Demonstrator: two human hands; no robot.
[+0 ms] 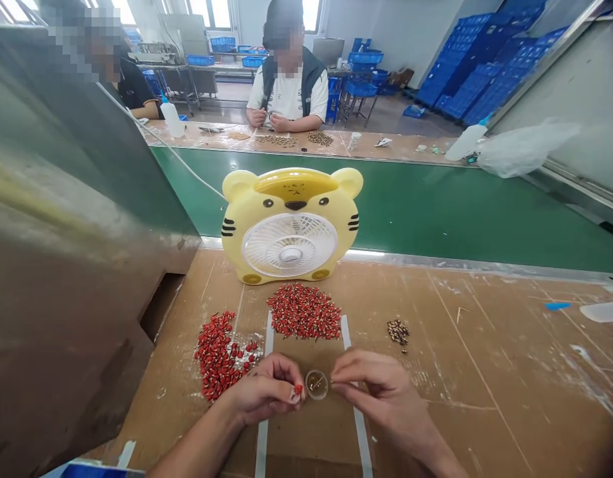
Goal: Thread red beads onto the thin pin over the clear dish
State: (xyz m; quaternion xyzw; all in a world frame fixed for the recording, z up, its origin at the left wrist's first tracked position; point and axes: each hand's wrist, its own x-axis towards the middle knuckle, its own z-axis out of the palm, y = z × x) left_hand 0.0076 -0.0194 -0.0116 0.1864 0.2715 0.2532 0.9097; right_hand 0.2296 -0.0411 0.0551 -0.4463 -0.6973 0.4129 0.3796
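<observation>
Between the thumb and fingers of my left hand [274,388] is a small red piece [298,390]. My right hand [379,385] is pinched, thumb against fingertips; whatever it holds is too small to make out. A small round clear dish [316,384] stands between my hands, with something brownish inside. Beyond it lies a pile of red pieces with pale and dark tips [306,311]. To the left, beside my left wrist, spreads a second heap of red pieces [217,358]. Farther right than the dish sits a little cluster of dark and gold bits [398,332].
A yellow animal-faced fan [291,226] stands behind the piles. A metal housing [72,252] borders the left side. White tape strips [362,438] run along the cardboard-covered table [466,398]. Across the green conveyor belt [436,212], a person [289,86] works with small parts; another sits at left.
</observation>
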